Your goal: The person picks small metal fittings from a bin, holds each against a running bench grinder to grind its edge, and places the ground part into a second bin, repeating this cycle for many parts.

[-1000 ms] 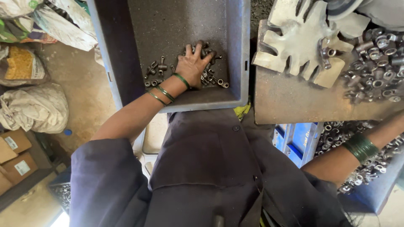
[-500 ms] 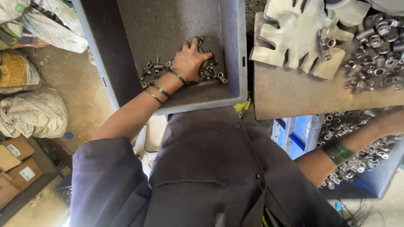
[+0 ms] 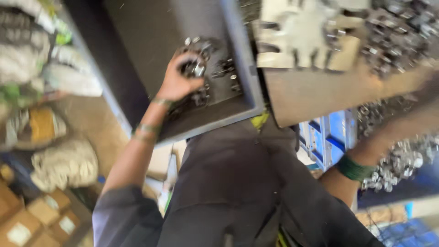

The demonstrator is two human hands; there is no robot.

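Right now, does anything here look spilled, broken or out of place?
Nothing stands out. The left hand is closed on small metal parts inside the grey bin; the rest lie loose on its floor. The picture is blurred, so damage cannot be judged.

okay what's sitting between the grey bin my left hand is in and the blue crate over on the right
In the head view, the brown work surface lies between the grey bin and the blue crate, carrying a pale toothed metal plate. The left hand grips small metal parts.

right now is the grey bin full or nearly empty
Nearly empty: the grey bin shows mostly bare floor, with small metal parts only around the left hand.
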